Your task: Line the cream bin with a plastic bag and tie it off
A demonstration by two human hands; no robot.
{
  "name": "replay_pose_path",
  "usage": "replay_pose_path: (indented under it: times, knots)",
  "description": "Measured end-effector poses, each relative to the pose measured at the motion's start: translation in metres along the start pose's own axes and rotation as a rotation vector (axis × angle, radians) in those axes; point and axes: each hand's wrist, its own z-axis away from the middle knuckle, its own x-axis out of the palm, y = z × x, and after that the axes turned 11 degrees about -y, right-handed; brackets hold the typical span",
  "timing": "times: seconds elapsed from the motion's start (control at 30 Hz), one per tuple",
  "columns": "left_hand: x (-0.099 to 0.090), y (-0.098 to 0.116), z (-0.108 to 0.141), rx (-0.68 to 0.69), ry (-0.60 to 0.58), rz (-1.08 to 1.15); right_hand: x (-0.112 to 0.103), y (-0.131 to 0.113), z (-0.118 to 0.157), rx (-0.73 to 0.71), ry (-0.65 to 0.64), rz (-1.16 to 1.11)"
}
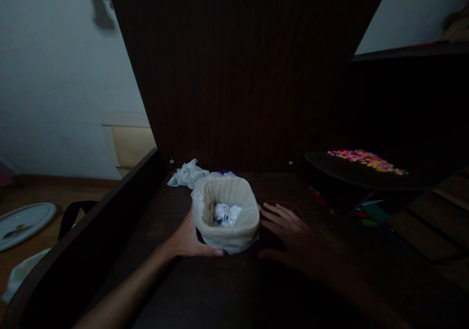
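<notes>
A small bin (252,221) lined with a pale plastic bag stands on the dark wooden surface, with crumpled white paper (225,215) inside. My left hand (186,236) is wrapped round the bin's left side, its thumb across the near side. Beside the bin's right side is my right hand (287,229), its fingers spread and holding nothing; whether the fingertips touch the bag is hard to tell. Behind the bin, to the left, lies a crumpled whitish plastic bag (188,174).
A dark upright panel (234,85) rises behind the bin. At the right, a dark rounded shelf (330,173) bears a pink and yellow beaded string (366,160). A raised board (110,202) edges the left side. A white round lid (27,221) lies on the floor.
</notes>
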Motion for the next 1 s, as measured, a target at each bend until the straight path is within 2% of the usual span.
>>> replay_pose_path:
  times: [0.17, 0.33, 0.6, 0.77, 1.0]
  knots:
    - [-0.004, 0.007, 0.0, 0.016, 0.015, 0.049, 0.023, -0.011, -0.007, 0.008, 0.073, 0.15]
    - [-0.012, 0.002, 0.003, -0.006, -0.091, -0.001, 0.038, -0.012, -0.014, -0.008, 0.091, 0.154]
    - [-0.028, -0.004, 0.008, 0.033, -0.198, -0.214, 0.041, -0.022, -0.018, 0.016, 0.165, 0.212]
    - [-0.034, -0.003, 0.018, -0.059, -0.161, -0.319, 0.037, -0.021, -0.015, 0.067, 0.211, 0.283]
    - [-0.036, 0.008, 0.026, -0.117, -0.003, -0.329, 0.032, -0.016, -0.01, 0.219, 0.295, 0.318]
